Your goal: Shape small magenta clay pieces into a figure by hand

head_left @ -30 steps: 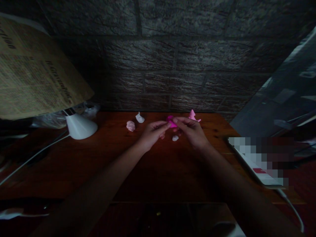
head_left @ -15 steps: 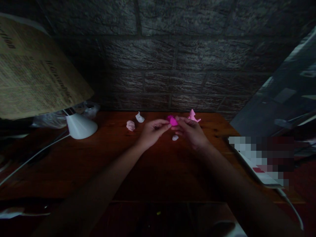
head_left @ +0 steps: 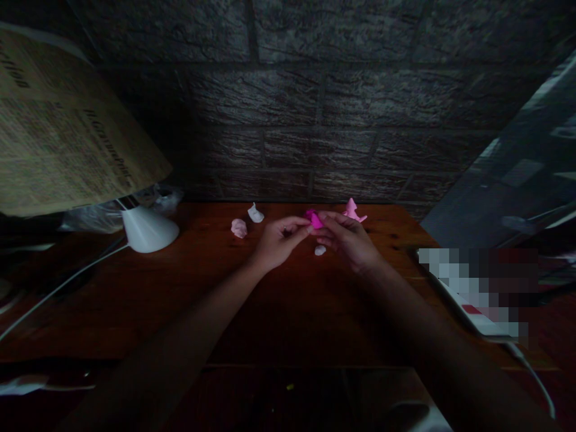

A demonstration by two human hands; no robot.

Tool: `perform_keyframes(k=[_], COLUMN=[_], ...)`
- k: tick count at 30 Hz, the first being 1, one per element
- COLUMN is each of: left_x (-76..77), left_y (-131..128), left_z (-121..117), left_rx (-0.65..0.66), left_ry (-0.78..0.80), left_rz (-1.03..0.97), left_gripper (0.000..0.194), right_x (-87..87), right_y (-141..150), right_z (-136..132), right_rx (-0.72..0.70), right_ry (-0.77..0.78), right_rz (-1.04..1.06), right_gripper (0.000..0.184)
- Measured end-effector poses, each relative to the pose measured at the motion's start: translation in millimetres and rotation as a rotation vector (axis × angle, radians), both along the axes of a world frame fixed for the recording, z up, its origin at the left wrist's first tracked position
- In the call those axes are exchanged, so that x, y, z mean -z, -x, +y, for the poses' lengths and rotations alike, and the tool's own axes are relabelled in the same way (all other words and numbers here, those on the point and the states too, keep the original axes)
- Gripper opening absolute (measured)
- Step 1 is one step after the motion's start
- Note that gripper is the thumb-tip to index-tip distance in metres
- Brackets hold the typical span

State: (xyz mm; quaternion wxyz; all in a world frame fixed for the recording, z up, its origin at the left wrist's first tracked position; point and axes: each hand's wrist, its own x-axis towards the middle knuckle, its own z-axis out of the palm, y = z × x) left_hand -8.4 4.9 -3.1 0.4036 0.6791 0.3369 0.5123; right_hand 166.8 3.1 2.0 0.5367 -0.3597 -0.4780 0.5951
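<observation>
Between the fingertips of both hands, just above the table, is a small magenta clay-like lump [head_left: 317, 221]. My left hand [head_left: 279, 241] pinches its left side with thumb and fingers. From the right, my right hand [head_left: 351, 240] grips the other side, its fingers partly covering the lump. A small white lump [head_left: 320, 250] lies below the right fingers. Behind that hand sits a jagged pink piece [head_left: 353, 210], partly hidden. To the left of my left hand are a pale pink lump [head_left: 239, 228] and a white piece with a pointed tip [head_left: 256, 213].
A lamp with a white base [head_left: 150, 230] and a newsprint shade [head_left: 67, 132] stands on the left of the wooden table [head_left: 198, 288]. Clear plastic [head_left: 92, 219] lies behind it. A partly pixelated device [head_left: 477, 315] with a cable rests at the right edge. A brick wall [head_left: 288, 102] rises behind.
Both hands stay almost in place on the magenta lump, with only slight finger movement. The whole view shifts very slightly.
</observation>
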Motion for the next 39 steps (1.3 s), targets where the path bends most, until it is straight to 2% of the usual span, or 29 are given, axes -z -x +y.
perform_keyframes(k=[6,15,21,27,33,39], left_x=[1.2,2.1,4.4,5.3,1.1,-0.7], left_y=[0.3,-0.7,-3.9,-3.4,-0.9,-1.1], left_z=[0.9,-0.9,0.3,1.7,-0.9,-1.7], left_rx=[-0.009,0.016,0.064,0.032,-0.057,-0.055], left_ry=[-0.004,0.208,0.291,0.222,0.112,0.106], left_rz=[-0.005,-0.113,-0.183,-0.141,-0.040,-0.028], left_gripper=[0.011,0.015,0.020,0.021,0.021,0.019], right_x=[-3.3,-3.6,-3.2,-1.8,-3.0,-0.6], right_y=[0.6,1.5,2.5,3.8,4.2,4.7], right_z=[-1.9,-1.7,-2.0,-3.2,-4.8,-2.8], right_rx=[-0.026,0.003,0.058,0.041,0.012,0.012], right_ry=[0.012,-0.045,-0.088,-0.079,-0.067,-0.081], right_rz=[-0.029,-0.097,-0.119,-0.078,-0.029,-0.046], right_gripper=[0.029,0.032,0.032,0.025,0.028,0.032])
